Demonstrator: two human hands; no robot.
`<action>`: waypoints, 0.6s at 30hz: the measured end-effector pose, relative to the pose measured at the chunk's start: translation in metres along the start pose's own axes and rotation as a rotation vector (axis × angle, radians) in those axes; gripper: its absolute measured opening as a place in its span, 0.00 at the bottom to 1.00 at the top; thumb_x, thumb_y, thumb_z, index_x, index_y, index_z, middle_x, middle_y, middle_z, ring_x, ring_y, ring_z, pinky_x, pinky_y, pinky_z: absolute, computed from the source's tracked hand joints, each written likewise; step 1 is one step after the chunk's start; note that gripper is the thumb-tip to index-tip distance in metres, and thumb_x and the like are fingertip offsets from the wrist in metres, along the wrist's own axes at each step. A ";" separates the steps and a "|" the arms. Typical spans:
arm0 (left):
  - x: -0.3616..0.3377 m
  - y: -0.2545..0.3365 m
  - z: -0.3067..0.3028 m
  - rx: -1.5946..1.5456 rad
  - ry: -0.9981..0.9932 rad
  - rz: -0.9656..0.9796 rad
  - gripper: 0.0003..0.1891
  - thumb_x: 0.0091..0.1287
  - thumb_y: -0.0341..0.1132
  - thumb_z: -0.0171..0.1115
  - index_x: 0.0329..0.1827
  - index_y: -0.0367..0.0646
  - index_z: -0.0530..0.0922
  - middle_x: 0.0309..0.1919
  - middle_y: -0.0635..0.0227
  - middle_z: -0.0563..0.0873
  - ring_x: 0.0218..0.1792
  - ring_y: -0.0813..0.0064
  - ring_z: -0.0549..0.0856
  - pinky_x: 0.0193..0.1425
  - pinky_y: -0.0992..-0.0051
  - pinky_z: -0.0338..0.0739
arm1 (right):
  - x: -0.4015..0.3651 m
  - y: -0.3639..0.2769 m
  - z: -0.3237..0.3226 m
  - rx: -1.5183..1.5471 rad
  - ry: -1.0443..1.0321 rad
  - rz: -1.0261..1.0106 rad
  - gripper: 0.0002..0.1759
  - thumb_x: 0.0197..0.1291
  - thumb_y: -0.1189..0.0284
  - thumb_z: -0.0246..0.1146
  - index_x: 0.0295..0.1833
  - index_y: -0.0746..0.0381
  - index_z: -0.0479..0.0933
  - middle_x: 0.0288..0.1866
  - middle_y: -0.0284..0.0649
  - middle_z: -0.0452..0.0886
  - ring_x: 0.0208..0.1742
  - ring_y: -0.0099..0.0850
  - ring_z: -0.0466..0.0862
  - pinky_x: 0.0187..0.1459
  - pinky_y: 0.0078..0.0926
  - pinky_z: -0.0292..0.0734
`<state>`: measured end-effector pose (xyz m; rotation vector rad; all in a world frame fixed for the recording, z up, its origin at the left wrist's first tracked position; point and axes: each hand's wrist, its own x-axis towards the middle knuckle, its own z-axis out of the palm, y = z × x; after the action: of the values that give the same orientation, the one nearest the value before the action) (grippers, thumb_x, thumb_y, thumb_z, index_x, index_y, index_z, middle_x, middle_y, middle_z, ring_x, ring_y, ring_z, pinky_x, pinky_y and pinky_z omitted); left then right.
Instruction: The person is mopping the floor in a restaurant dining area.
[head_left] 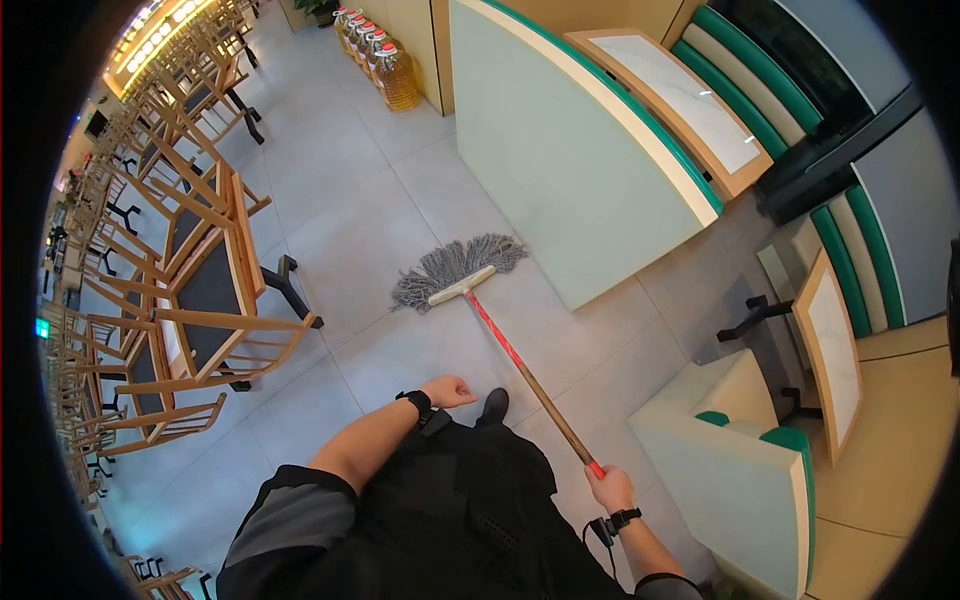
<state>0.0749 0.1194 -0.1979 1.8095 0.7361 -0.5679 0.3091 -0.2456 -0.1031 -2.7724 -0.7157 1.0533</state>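
My right hand (612,489) is wrapped round the upper end of a mop (462,284), on the red grip of its wood-and-red handle. The handle slants forward and left to a pale crossbar, and the grey string head lies spread on the tiled floor (350,215). In front of my waist, my left hand (450,391) is held with its fingers curled in and nothing visible in them; it is apart from the mop. Each wrist wears a black strap. One dark shoe (493,406) shows just beyond my left hand.
Wooden chairs (215,270) are stacked upside down on tables along the left. A pale green booth partition (560,150) stands ahead right, with another booth end (730,450) near my right side. Several large oil bottles (396,80) line the far wall.
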 end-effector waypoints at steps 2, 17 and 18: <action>0.003 0.001 -0.010 -0.025 0.026 -0.040 0.26 0.63 0.57 0.63 0.46 0.40 0.82 0.32 0.65 0.87 0.31 0.75 0.84 0.41 0.72 0.78 | 0.023 -0.021 -0.002 0.014 -0.005 -0.032 0.28 0.55 0.46 0.62 0.32 0.65 0.82 0.30 0.55 0.83 0.36 0.53 0.83 0.39 0.47 0.77; 0.059 -0.022 -0.110 -0.007 0.004 0.094 0.27 0.64 0.58 0.61 0.46 0.38 0.83 0.32 0.62 0.88 0.33 0.69 0.86 0.41 0.71 0.78 | 0.043 -0.123 0.030 0.696 -0.369 0.275 0.20 0.64 0.53 0.64 0.34 0.61 0.77 0.20 0.30 0.73 0.14 0.19 0.68 0.15 0.20 0.60; 0.065 -0.030 -0.120 -0.026 -0.037 0.052 0.28 0.63 0.59 0.60 0.46 0.39 0.83 0.33 0.60 0.88 0.35 0.68 0.87 0.43 0.70 0.79 | 0.044 -0.133 0.035 0.755 -0.379 0.309 0.19 0.65 0.55 0.63 0.36 0.61 0.77 0.20 0.30 0.72 0.14 0.19 0.67 0.15 0.19 0.59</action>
<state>0.1030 0.2546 -0.2218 1.7842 0.6668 -0.5531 0.2625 -0.1104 -0.1233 -2.0745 0.1126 1.5280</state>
